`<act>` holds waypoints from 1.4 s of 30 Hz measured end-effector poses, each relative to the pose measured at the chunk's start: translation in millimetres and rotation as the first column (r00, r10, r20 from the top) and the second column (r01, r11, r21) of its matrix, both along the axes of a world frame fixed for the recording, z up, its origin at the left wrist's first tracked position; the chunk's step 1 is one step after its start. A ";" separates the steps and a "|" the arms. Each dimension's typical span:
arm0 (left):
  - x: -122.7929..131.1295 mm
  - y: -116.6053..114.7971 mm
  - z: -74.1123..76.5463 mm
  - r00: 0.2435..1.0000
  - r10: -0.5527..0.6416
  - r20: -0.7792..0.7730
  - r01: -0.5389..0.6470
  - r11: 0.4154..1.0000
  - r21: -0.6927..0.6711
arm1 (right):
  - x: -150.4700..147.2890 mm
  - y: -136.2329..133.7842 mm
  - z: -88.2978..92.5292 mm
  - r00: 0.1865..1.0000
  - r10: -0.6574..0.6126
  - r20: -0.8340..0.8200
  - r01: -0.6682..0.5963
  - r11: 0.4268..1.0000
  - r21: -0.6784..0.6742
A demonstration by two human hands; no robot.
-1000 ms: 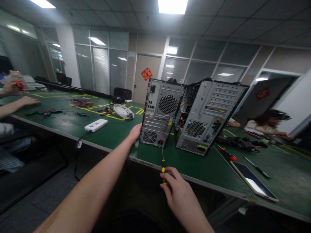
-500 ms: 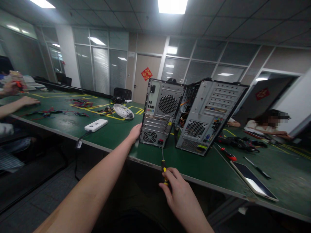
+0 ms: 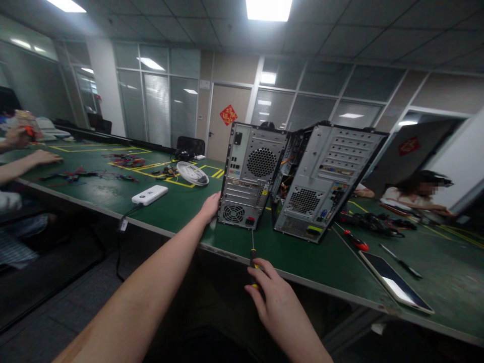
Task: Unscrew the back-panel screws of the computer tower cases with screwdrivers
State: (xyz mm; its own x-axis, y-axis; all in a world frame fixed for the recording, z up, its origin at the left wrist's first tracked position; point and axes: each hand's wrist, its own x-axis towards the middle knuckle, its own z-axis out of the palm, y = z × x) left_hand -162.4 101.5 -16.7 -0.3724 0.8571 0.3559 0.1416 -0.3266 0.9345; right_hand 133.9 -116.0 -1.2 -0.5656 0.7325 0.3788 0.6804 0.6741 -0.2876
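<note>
My right hand [image 3: 270,290] is closed round the black and yellow handle of a screwdriver [image 3: 253,252], just past the table's front edge. The screwdriver's thin shaft points up to the lower rear edge of a computer tower [image 3: 245,174]; whether its tip sits on a screw is too small to tell. Against the left side of this tower rests my left hand [image 3: 210,206], its fingers mostly hidden by the case. The tower stands upright, its rear panel with vents and ports facing me. A second computer tower [image 3: 313,186] stands to the right, its left side open with wires inside.
On the green table [image 3: 181,212] lie a white power bank [image 3: 150,195] with a cable and a white oval basket [image 3: 192,173]. A red-black screwdriver [image 3: 355,241], a pen [image 3: 401,261], a phone [image 3: 395,282] and black cables [image 3: 378,223] lie right. People sit at both sides.
My right hand's fingers have shifted slightly round the screwdriver's handle, covering more of its yellow part. My left hand and both towers stay in place.
</note>
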 end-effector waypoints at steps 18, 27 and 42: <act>0.2 -1.7 0.1 1.000 -0.008 0.031 0.009 0.999 -0.037 | -1.3 -2.6 4.9 0.998 -0.014 0.063 0.015 1.000 -0.016; 2.5 -4.7 3.3 0.998 -0.025 0.050 0.026 1.000 -0.016 | -1.2 -0.3 2.0 0.998 -0.014 0.055 0.015 1.000 -0.002; 3.7 -6.9 4.8 0.998 -0.019 0.063 0.021 1.000 -0.023 | -0.6 -0.8 0.7 0.997 -0.026 0.070 0.025 1.000 0.014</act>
